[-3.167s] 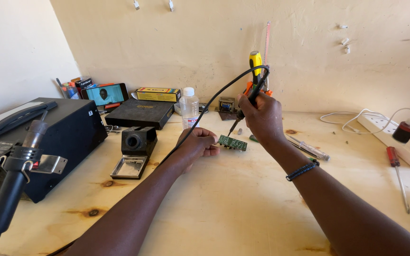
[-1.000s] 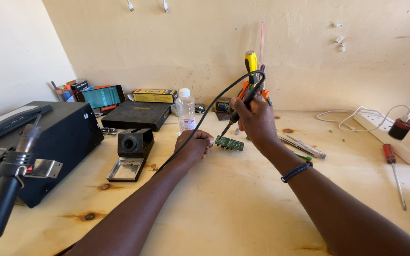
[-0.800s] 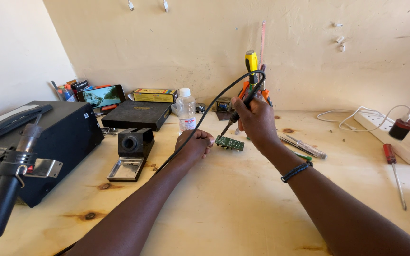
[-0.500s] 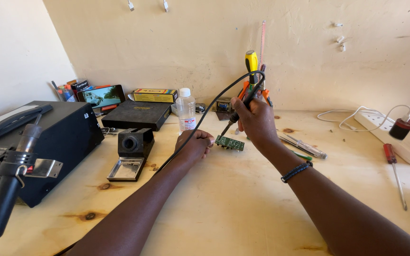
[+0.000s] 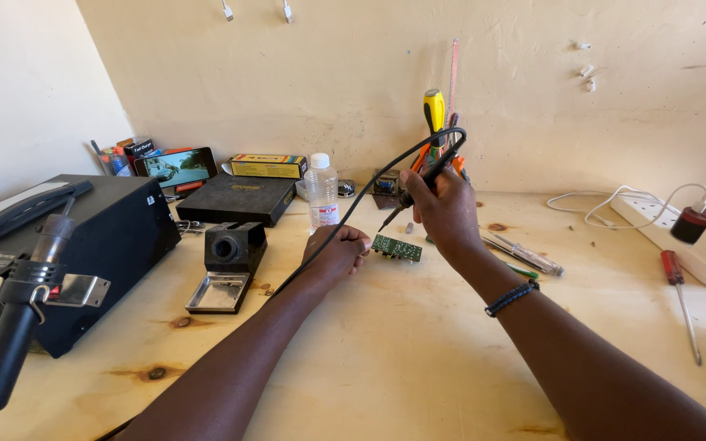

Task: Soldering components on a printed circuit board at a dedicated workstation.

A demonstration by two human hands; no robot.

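Mid-soldering: left hand (image 5: pixel 338 250) pinching green circuit board (image 5: pixel 396 247) steady, right hand (image 5: pixel 443 208) gripping soldering iron (image 5: pixel 408 194), tip just above board, not visibly touching.

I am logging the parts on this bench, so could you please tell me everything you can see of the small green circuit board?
The small green circuit board is a flat rectangle, green on its upper face with tiny pale marks too small to make out. It sits about level, low over the pale wooden bench. The left hand pinches its left edge, while the right hand holds a black soldering iron with the tip just above the board; contact cannot be told.
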